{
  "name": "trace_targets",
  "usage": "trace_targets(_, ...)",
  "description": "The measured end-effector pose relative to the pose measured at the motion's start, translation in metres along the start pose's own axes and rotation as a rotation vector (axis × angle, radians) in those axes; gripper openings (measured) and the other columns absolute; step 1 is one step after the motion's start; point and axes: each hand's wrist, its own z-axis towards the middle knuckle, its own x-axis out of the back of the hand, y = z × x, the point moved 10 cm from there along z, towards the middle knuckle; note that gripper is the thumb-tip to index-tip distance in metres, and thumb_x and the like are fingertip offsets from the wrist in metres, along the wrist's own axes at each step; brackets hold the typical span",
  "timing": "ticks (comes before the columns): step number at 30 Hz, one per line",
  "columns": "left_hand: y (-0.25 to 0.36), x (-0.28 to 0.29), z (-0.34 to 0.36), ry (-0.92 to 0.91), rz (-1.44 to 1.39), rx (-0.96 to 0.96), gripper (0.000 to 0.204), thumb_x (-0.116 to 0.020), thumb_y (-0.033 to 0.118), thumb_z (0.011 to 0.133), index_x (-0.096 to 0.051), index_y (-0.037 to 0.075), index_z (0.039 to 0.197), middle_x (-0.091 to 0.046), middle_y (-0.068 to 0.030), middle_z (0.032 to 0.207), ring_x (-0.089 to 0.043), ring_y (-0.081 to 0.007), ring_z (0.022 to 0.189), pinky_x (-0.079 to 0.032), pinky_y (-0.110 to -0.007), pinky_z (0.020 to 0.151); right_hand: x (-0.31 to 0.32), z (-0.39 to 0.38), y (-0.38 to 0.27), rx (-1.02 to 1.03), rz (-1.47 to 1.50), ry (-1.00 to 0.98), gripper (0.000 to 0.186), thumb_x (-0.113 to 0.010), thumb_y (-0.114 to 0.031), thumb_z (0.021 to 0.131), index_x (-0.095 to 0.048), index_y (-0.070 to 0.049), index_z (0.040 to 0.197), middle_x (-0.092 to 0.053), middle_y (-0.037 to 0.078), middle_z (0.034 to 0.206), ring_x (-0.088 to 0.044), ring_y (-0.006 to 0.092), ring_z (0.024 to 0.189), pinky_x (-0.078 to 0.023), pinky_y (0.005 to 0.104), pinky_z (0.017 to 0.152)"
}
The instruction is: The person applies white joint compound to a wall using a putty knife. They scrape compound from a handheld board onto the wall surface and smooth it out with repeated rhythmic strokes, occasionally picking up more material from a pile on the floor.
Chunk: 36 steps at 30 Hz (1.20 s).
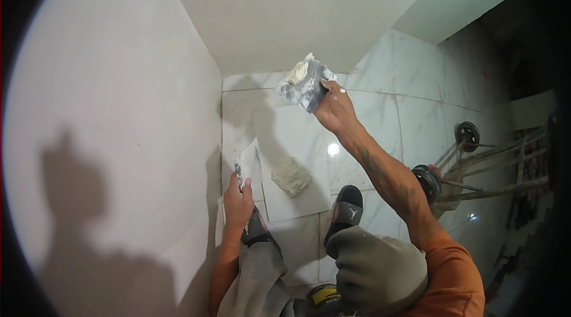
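My right hand (336, 110) reaches out toward the wall corner, fingers closed round the edge of a dark flat putty spreader (311, 92). White smears cover its blade, and a lump of pale putty (297, 73) sits on its far left part. Lower and to the left, my left hand (239, 201) grips a second flat putty spreader (248, 165), pale with a ragged, smeared edge. Between my feet and the wall, a white board (321, 165) lies on the floor. A mound of cream putty (291, 177) rests on it, apart from both hands.
Plain walls rise to the left (119, 97) and ahead (273, 19). Marble-look tiles (380, 115) cover the floor. At the right stands a metal frame (499, 189) with black wheels (467, 134). My sandals (350, 207) are beside the board's near edge.
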Motion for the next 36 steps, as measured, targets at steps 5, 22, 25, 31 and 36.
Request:
trace_targets(5, -0.062, -0.038, -0.036, 0.046, -0.293, -0.024, 0.035, -0.055, 0.014, 0.096, -0.052, -0.005, 0.125, -0.065, -0.0217, 0.109, -0.062, -0.0297, 0.101, -0.046, -0.036, 0.09, 0.042, 0.045, -0.016, 0.129, 0.001, 0.012, 0.04, -0.039, -0.003, 0.097, -0.038, 0.004, 0.136, -0.049, 0.017, 0.135, -0.053, 0.0331, 0.122, -0.038, 0.0487, 0.112)
trace_targets(22, -0.111, -0.072, -0.069, 0.018, -0.715, 0.141, 0.038, -0.056, 0.011, 0.094, -0.051, -0.005, 0.128, -0.063, -0.0121, 0.115, -0.058, -0.0199, 0.103, -0.044, -0.032, 0.094, -0.293, -0.086, -0.136, 1.734, -1.949, -0.23, 0.022, -0.052, -0.004, 0.091, -0.058, 0.001, 0.112, -0.06, 0.015, 0.095, -0.06, 0.0254, 0.084, -0.047, 0.0394, 0.075)
trace_targets(25, -0.112, -0.071, -0.067, -0.004, -0.722, 0.165, 0.038, -0.057, 0.011, 0.094, -0.051, -0.005, 0.128, -0.063, -0.0121, 0.115, -0.059, -0.0201, 0.104, -0.044, -0.032, 0.094, -0.304, -0.067, -0.097, 2.05, -2.147, -0.279, 0.032, -0.055, -0.002, 0.087, -0.058, -0.002, 0.119, -0.061, 0.013, 0.11, -0.06, 0.0285, 0.099, -0.046, 0.0427, 0.085)
trace_targets(31, -0.124, -0.074, -0.069, 0.005, -0.692, 0.225, 0.039, -0.056, 0.011, 0.095, -0.05, -0.005, 0.13, -0.063, -0.0121, 0.118, -0.059, -0.0189, 0.105, -0.044, -0.032, 0.095, -0.266, 0.017, -0.068, 1.499, -2.632, 0.003, 0.046, -0.048, -0.006, 0.097, -0.041, 0.004, 0.141, -0.048, 0.025, 0.136, -0.047, 0.038, 0.127, -0.036, 0.0562, 0.107)
trace_targets(36, -0.119, -0.072, -0.07, 0.017, -0.8, 0.264, 0.039, -0.055, 0.008, 0.096, -0.048, -0.005, 0.132, -0.062, -0.0113, 0.12, -0.058, -0.0174, 0.107, -0.044, -0.03, 0.096, -0.256, 0.009, -0.06, 2.126, -2.425, 0.065, 0.044, -0.05, -0.01, 0.095, -0.045, 0.008, 0.135, -0.049, 0.025, 0.128, -0.049, 0.0361, 0.12, -0.039, 0.0542, 0.099)
